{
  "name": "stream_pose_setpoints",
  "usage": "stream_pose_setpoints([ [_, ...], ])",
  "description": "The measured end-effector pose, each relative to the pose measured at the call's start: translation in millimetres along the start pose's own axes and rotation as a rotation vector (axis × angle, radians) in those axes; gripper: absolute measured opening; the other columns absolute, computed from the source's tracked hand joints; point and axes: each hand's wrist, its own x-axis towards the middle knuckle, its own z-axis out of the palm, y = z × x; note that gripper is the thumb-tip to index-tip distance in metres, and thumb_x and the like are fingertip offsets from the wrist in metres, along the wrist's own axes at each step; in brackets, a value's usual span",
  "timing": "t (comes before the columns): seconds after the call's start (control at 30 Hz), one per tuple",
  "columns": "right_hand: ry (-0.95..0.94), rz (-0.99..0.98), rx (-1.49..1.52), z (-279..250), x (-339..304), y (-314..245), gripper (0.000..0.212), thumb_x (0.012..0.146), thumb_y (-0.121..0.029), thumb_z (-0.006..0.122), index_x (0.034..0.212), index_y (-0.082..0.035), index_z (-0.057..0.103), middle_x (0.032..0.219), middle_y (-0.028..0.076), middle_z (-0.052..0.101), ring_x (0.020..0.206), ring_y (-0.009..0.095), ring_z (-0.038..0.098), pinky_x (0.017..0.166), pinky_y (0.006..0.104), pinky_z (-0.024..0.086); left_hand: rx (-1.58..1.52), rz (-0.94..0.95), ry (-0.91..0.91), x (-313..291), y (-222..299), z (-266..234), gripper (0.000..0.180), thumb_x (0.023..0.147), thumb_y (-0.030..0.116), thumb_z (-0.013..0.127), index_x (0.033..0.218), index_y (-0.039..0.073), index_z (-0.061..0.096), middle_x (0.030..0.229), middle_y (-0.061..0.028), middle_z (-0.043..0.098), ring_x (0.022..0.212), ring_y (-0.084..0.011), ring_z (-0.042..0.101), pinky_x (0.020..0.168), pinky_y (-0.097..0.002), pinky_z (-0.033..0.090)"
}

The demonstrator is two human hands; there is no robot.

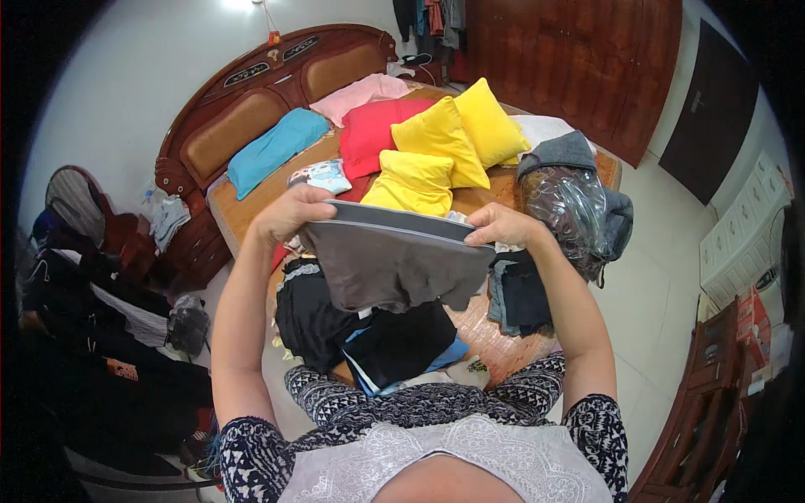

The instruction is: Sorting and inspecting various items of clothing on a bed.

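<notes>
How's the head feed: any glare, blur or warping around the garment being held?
Head view: the grey fabric garment between left hand and right hand is sharp and evenly lit; glare on the clear plastic bag; the wooden headboard bows from fisheye; black corners.

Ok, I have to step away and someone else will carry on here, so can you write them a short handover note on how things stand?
Left hand and right hand each grip one end of the light waistband of a dark grey fabric garment, held up over the bed.
Done: dark folded clothes are piled on the bed just below it.
Left: the grey garment hangs unfolded; a crumpled clear plastic bag and yellow square cushions lie beyond.
</notes>
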Motion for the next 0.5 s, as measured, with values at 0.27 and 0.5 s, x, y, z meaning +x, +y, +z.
stream_pose_setpoints([
  [0.27, 0.073, 0.062, -0.046, -20.1, -19.9, -1.2, 0.017, 0.077, -0.016, 0.070, 0.086, -0.002, 0.067, 0.077, -0.005, 0.060, 0.071, 0.004, 0.050, 0.069, 0.0211, 0.041, -0.128, 0.166, 0.053, -27.8, -1.0, -36.3, 0.019, 0.082, 0.024, 0.066, 0.080, 0.005, 0.063, 0.074, 0.0020, 0.060, 0.066, -0.0067, 0.052, 0.064, -0.0211, 0.041],
  [0.5, 0.149, -0.109, -0.369, -7.2, -21.0, 7.8, 0.022, 0.080, -0.022, 0.067, 0.078, 0.000, 0.063, 0.063, -0.004, 0.052, 0.060, 0.005, 0.046, 0.055, 0.0260, 0.039, -0.048, 0.192, 0.187, -47.4, -6.8, -49.7, 0.021, 0.083, 0.025, 0.065, 0.079, 0.005, 0.063, 0.073, 0.0030, 0.060, 0.066, -0.0057, 0.052, 0.063, -0.0206, 0.041],
])
